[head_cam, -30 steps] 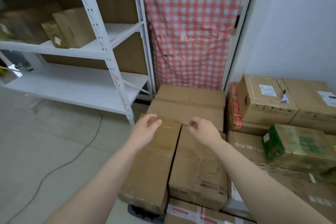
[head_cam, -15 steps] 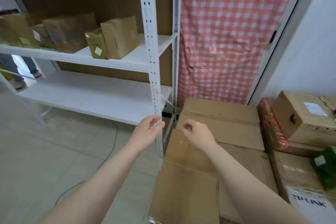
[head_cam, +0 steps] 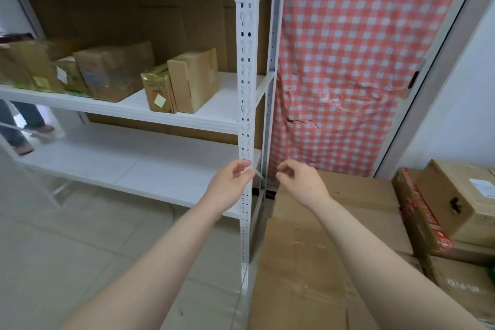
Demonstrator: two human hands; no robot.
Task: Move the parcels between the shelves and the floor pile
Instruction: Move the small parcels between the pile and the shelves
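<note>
Currently both hands are raised in front of the white shelving unit (head_cam: 247, 67). The left hand (head_cam: 229, 185) has its fingers loosely curled and holds nothing; it hovers in front of the front post, and I cannot tell whether it touches it. The right hand (head_cam: 304, 185) also has loosely curled fingers and is empty, above the floor pile (head_cam: 302, 270) of brown cartons just right of the post. More parcels sit on the middle shelf (head_cam: 214, 112): a tall brown box (head_cam: 193, 80) touching a gold packet (head_cam: 157, 90), with larger cartons further left. The bottom shelf (head_cam: 139, 166) is bare white board. A red checked cloth (head_cam: 348, 61) hangs behind, and another person's legs (head_cam: 20, 126) show at far left.
</note>
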